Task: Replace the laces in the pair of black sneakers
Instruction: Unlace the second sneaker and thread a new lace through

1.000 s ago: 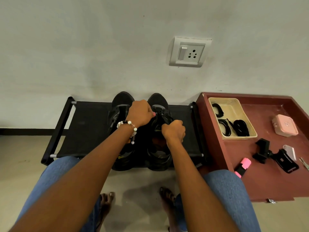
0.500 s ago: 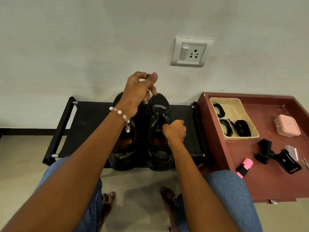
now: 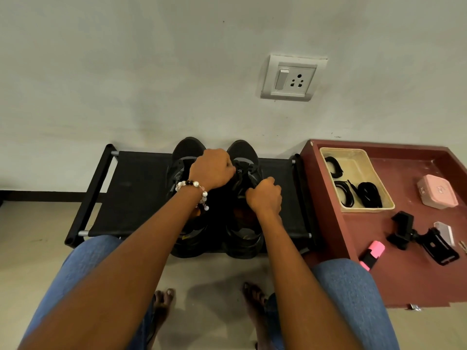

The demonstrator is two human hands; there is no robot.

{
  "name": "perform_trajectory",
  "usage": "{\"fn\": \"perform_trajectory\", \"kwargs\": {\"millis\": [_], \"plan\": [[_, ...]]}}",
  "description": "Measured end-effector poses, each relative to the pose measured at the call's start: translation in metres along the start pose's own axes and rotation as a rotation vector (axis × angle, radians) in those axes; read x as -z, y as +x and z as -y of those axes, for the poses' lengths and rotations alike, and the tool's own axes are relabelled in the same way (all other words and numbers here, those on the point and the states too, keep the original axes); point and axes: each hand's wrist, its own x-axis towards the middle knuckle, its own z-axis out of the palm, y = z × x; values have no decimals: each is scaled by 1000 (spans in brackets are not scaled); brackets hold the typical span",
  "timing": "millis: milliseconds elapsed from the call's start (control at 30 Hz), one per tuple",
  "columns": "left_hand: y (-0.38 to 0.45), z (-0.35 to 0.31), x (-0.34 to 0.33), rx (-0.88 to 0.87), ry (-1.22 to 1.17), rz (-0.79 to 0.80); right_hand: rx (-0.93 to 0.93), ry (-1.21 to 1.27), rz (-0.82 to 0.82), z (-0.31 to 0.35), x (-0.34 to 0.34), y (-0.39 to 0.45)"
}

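A: Where are the shoes?

B: The pair of black lace-up sneakers [image 3: 217,198] stands side by side on the low black fabric-topped rack [image 3: 136,193], toes toward the wall.

A: And the hands?

B: Both are over the right-hand sneaker. The left hand [image 3: 211,169], with a beaded bracelet at its wrist, is curled at the lacing near the toe; the right hand [image 3: 265,195] is curled at the tongue. Each seems to pinch the black lace [image 3: 241,168], though I cannot tell exactly.

A: Spare laces?

B: Coiled black laces [image 3: 369,194] lie in the cream plastic tray [image 3: 353,157] on the dark red table just right of the rack.
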Motion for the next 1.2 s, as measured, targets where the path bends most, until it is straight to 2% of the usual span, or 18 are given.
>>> {"fn": "perform_trajectory", "kwargs": {"millis": [133, 233, 333, 433, 533, 733, 833, 1033, 1133, 1200], "plan": [[1, -11, 24, 220, -598, -52, -12, 0, 11, 0, -1, 1], [-4, -15, 36, 270, -797, -45, -18, -5, 22, 1, -1, 0], [-10, -16, 37, 265, -877, -2, -24, -10, 30, 2, -2, 1], [-7, -14, 38, 263, -797, -17, -20, -19, 33, 2, -1, 1], [-2, -6, 30, 257, -600, -55, -24, -15, 33, 1, -2, 1], [1, 6, -7, 83, 138, -114, -23, -13, 21, 1, -2, 1], [0, 2, -20, 57, 303, -99, -13, -9, 18, 1, -3, 1], [3, 0, -20, 117, 252, -128, -12, 1, 13, 0, -4, 0], [10, 0, -17, 177, 91, -60, -15, 4, 12, 0, -4, 0], [13, 0, -15, 225, -138, 9, -17, 2, 11, 0, -3, 0]]}}
